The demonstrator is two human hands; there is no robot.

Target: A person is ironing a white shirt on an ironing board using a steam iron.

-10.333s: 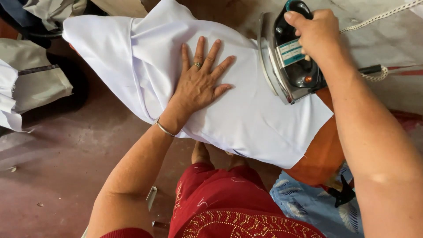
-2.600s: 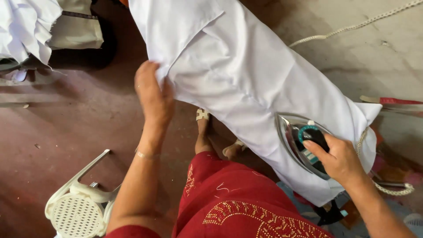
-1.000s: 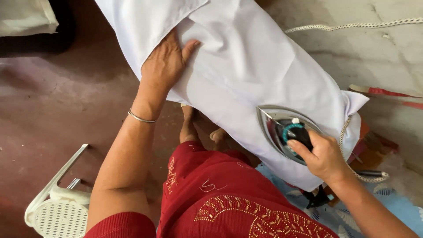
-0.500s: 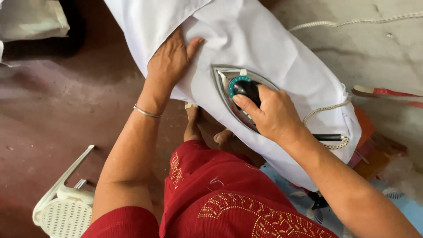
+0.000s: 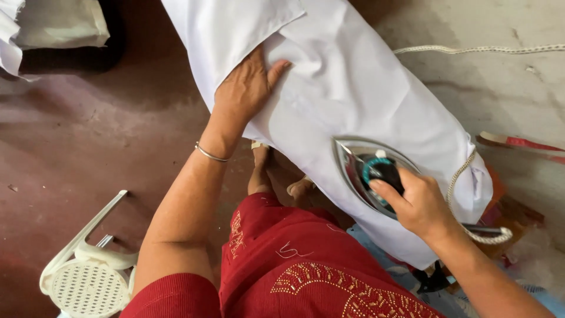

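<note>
Half a second back the iron sat just beside the left hand; now it lies farther down the white garment, toward the near right end of the cloth, and the left hand has stayed pressed where it was. Going from the left: a white plastic stool lies tipped on the dark red floor at the lower left, and folded pale cloth rests on something dark at the upper left corner. Next comes the left forearm with a thin metal bangle at the wrist, reaching up to the garment, where the hand lies flat, palm down, fingers loose and holding nothing, the thumb spread out to the right over a fold. The garment runs slantwise from top centre down to the lower right, draped over a support that is hidden beneath it. Below it, between the arms, a bare foot stands on the floor above the person's red embroidered clothing. Farther right the iron rests sole down on the cloth (its pointed tip aims up and left), with a bright metal rim and a teal ring around a dark handle. The right hand is clenched around that handle from the lower right. A pale braided cord curls from behind the hand, and another stretch crosses the grey floor at the upper right.
</note>
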